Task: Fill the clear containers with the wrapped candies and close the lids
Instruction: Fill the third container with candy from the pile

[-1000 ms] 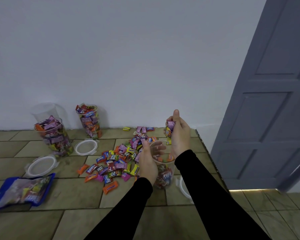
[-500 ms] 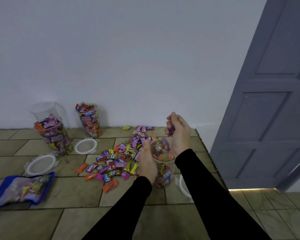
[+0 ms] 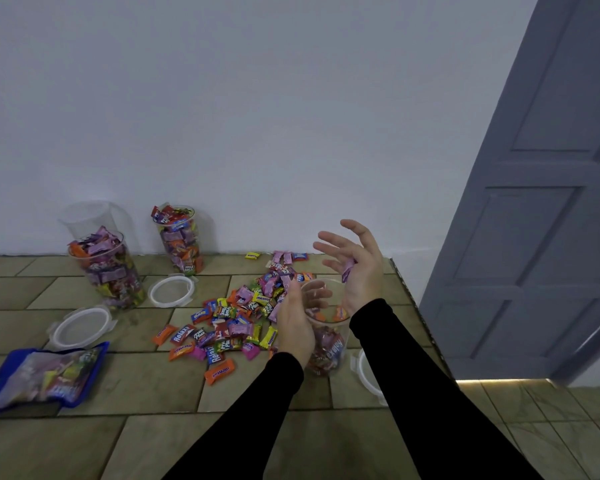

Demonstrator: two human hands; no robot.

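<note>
Right hand (image 3: 359, 268) spread open just above the jar (image 3: 326, 327) mouth — a pink candy (image 3: 347, 271) at its palm. Left hand (image 3: 293, 327) grips the upright jar's wall. Candy pile (image 3: 243, 313) lies left of the jar, nearer the left hand — lid (image 3: 369, 375) just right.

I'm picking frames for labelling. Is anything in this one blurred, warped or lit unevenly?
Head view: the right hand is slightly motion-blurred, the pink candy at its palm smeared; wide-angle warp leans the door; soft, even light, with a bright strip under the door.
</note>
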